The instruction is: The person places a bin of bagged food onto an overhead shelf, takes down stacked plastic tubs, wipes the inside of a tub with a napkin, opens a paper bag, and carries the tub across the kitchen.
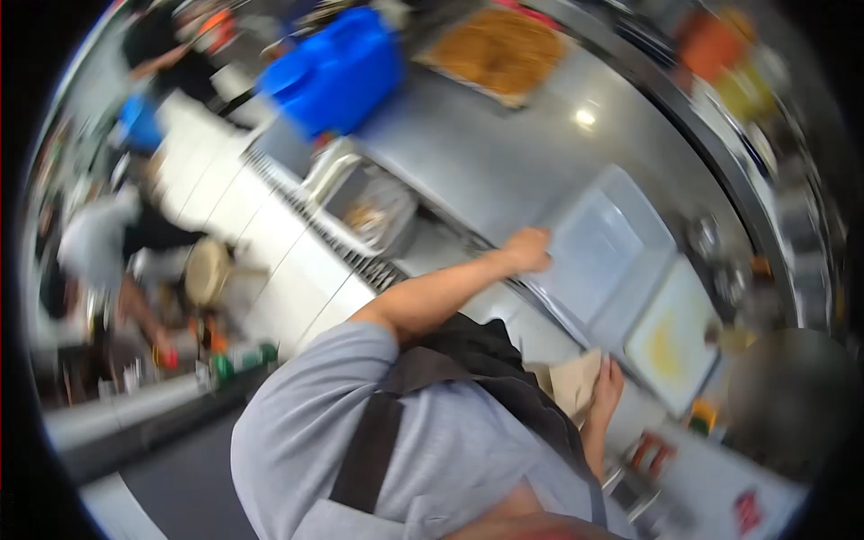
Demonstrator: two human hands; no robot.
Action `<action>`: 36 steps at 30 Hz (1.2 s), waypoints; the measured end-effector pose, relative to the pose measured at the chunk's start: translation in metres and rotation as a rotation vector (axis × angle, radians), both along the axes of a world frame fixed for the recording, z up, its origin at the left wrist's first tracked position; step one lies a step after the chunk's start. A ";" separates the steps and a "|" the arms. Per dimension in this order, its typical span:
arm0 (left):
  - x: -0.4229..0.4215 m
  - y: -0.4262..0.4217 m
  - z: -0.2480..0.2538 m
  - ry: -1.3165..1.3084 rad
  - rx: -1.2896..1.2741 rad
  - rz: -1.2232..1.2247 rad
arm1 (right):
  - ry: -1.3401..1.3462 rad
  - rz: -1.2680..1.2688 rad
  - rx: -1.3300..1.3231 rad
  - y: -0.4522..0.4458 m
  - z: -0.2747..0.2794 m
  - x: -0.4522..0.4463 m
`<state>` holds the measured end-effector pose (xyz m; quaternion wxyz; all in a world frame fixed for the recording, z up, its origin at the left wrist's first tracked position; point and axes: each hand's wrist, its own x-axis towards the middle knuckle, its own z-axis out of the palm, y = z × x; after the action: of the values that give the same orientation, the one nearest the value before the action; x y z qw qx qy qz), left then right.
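Observation:
My left hand (526, 250) is stretched out over the front edge of the steel counter, its fingers closed at the rim of a translucent plastic tub (598, 238). The tub appears tilted, and its inside looks bare. Close to my apron, my right hand (607, 391) grips a light brown paper piece (573, 382), perhaps a bag; its lower part is hidden by the apron. Beside the tub lies a white cutting board (670, 337) with a yellow smear on it. Motion blurs much of the view.
On the steel counter (486, 153) stand a blue plastic container (337, 72) and a tray of orange-brown food (495, 49). A grey bin (373, 211) with scraps is below the edge. Two other people work at left, one beside a round wooden stool (209, 272).

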<state>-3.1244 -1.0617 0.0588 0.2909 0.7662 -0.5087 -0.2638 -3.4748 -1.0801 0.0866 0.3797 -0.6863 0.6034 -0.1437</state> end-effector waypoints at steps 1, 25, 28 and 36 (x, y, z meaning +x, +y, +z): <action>0.005 0.016 0.002 -0.008 -0.043 0.021 | -0.089 0.120 -0.098 -0.008 -0.029 -0.009; 0.137 0.669 0.039 0.756 -0.722 1.308 | -0.265 1.337 -0.004 0.268 0.039 0.503; 0.148 0.708 0.036 0.818 -0.736 1.338 | -0.263 1.415 -0.088 0.314 0.043 0.554; 0.261 0.731 0.032 0.811 -0.762 1.407 | -0.347 1.413 0.028 0.357 -0.006 0.702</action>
<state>-2.8635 -0.3306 0.0907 0.7772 0.6002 0.1674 -0.0883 -2.7727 -0.7228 0.0805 0.4809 -0.8745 -0.0511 0.0368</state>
